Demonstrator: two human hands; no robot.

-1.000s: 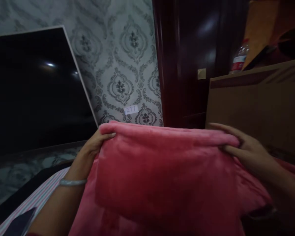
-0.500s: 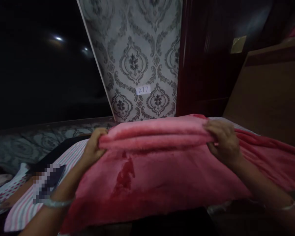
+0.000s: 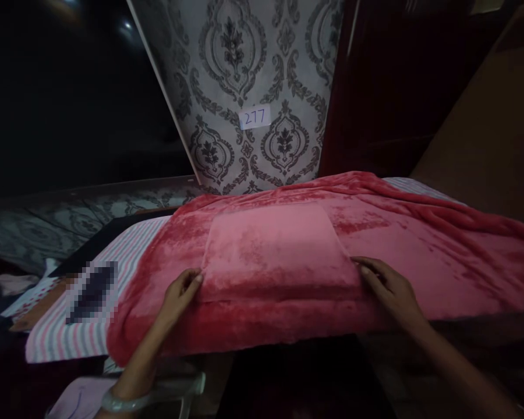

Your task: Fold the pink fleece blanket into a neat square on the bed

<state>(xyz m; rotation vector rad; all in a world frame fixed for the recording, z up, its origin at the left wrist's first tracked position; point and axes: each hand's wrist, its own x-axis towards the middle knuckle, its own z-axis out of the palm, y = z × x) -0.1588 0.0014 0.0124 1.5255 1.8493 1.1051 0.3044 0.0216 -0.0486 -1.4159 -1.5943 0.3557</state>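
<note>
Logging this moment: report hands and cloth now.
Left hand and right hand open, touching folded pink cloth's near corners. Cloth flat on red blanket. Nothing in the way.

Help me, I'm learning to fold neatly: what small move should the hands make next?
Probably smooth the folded pink fleece blanket flat: it lies squared on the spread red fleece cover, left hand and right hand at its near corners.

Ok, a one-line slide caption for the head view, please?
Left hand and right hand rest at the folded pink blanket.
</note>
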